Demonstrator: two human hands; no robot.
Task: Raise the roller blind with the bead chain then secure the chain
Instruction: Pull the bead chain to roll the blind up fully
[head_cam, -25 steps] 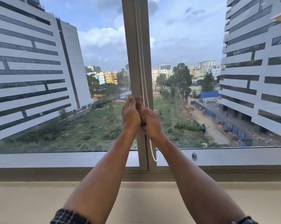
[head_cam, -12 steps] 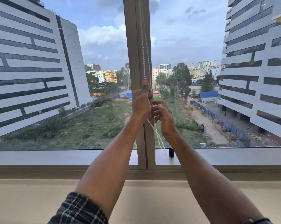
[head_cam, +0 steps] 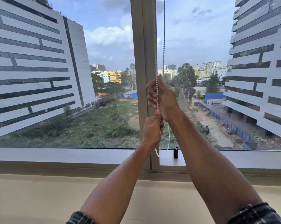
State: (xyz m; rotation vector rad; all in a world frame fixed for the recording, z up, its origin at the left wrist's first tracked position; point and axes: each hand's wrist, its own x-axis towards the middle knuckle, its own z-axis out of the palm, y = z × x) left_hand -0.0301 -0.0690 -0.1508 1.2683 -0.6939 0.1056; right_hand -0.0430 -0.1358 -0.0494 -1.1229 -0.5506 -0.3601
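A white bead chain (head_cam: 164, 38) hangs in two strands in front of the window's centre post (head_cam: 143, 46). My right hand (head_cam: 165, 97) is the upper one, fingers wrapped around a strand. Just below it, my left hand (head_cam: 152, 130) is fisted on the chain with the thumb up. The chain's bottom loop dangles beneath my left wrist, near the sill. The roller blind itself is out of view above the frame.
A small black chain holder (head_cam: 175, 152) stands on the grey window sill (head_cam: 71, 155), just right of the post. A beige ledge (head_cam: 39, 199) runs below the sill. Glass panes fill both sides.
My right hand has risen from below my left to above it on the chain. My left hand has dropped lower. One strand now hangs out to the right of the post.
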